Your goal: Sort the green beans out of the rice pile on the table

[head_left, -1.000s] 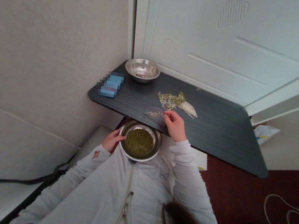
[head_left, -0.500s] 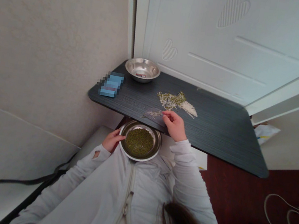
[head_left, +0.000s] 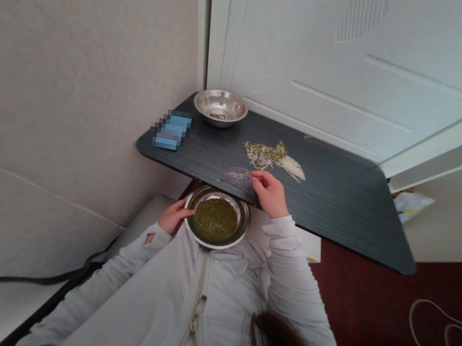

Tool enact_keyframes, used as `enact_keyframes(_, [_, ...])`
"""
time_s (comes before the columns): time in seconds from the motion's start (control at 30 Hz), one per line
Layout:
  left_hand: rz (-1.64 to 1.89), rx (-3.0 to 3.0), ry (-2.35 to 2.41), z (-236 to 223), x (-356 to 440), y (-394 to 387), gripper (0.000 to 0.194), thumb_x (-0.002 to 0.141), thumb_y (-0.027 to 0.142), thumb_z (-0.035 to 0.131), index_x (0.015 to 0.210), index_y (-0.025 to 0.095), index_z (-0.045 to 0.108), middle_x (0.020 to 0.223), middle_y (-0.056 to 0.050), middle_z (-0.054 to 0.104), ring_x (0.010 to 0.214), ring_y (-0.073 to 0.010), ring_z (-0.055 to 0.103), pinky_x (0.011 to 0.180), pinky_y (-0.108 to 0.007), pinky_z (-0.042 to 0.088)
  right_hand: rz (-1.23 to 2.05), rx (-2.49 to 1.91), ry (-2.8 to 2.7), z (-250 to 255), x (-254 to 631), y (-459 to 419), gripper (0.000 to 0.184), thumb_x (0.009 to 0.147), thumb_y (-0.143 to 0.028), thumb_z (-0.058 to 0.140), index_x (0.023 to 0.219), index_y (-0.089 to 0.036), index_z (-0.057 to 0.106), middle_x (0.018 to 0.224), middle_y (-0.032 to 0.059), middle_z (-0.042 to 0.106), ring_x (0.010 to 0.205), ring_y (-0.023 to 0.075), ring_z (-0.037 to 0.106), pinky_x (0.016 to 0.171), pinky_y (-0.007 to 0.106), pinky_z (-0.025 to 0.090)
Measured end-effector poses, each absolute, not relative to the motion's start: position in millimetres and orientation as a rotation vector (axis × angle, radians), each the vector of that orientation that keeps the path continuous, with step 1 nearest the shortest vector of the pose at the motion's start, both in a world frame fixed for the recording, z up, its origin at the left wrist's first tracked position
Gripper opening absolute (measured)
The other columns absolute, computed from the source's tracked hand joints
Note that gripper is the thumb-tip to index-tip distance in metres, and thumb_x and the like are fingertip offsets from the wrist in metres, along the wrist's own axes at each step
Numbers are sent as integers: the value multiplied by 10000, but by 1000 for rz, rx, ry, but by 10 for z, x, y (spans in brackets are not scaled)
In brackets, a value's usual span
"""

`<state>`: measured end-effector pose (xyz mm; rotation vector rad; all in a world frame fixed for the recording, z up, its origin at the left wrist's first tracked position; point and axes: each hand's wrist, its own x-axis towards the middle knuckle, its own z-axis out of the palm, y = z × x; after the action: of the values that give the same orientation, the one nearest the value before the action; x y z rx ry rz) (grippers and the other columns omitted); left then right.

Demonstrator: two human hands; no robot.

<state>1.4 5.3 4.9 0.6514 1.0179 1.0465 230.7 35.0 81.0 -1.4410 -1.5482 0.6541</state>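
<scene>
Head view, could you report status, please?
Left hand holding round silvery metal bowl of green grains. Right hand beside loose pale grains on dark tabletop. Tabletop edge near held bowl.

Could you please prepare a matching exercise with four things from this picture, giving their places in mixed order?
1. Left hand
2. Right hand
3. Heap of white grains
4. Blue object

A. At the left end of the table
B. At the rim of the bowl with green grains
C. Touching the mixed pile
D. Beside the small scatter of grains

Pairs: 1-B, 2-D, 3-C, 4-A
</scene>
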Motion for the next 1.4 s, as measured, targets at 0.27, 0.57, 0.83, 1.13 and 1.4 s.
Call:
enact_keyframes(0.27, [1041, 670, 1054, 67, 16, 48, 481, 437, 211, 672, 898, 114, 572, 704, -36, 642, 781, -228, 560, 777, -364, 373, 675, -1451, -1563, 807, 2308, 350, 214, 651, -281, 434, 782, -172, 563, 628, -12, 529, 553, 92, 445, 550, 221, 359])
enact_keyframes(0.57, [1037, 647, 1037, 89, 24, 42, 472, 431, 210, 671, 885, 120, 577, 700, -33, 640, 790, -225, 557, 781, -361, 367, 699, -1434, -1589, 802, 2312, 348, 206, 631, -237, 437, 778, -171, 565, 616, -17, 527, 553, 90, 448, 558, 222, 357])
enact_keyframes(0.83, [1033, 670, 1034, 100, 20, 43, 442, 446, 190, 661, 874, 117, 577, 701, -30, 640, 778, -218, 560, 784, -358, 366, 736, -1421, -1599, 815, 2303, 344, 210, 624, -231, 436, 774, -164, 567, 603, -22, 525, 537, 83, 441, 540, 210, 350])
enact_keyframes(1.13, [1036, 677, 1052, 105, 24, 42, 465, 430, 206, 671, 877, 118, 581, 703, -37, 640, 778, -228, 560, 777, -365, 370, 728, -1425, -1625, 817, 2311, 332, 195, 623, -215, 440, 764, -171, 568, 606, -22, 525, 550, 86, 444, 549, 212, 348])
enact_keyframes(1.4, [1044, 671, 1040, 77, 17, 46, 425, 434, 211, 673, 841, 124, 586, 699, -32, 640, 761, -220, 564, 769, -359, 373, 773, -1376, -1623, 816, 2310, 339, 224, 653, -281, 446, 811, -169, 558, 635, -11, 536, 570, 90, 460, 563, 219, 363])
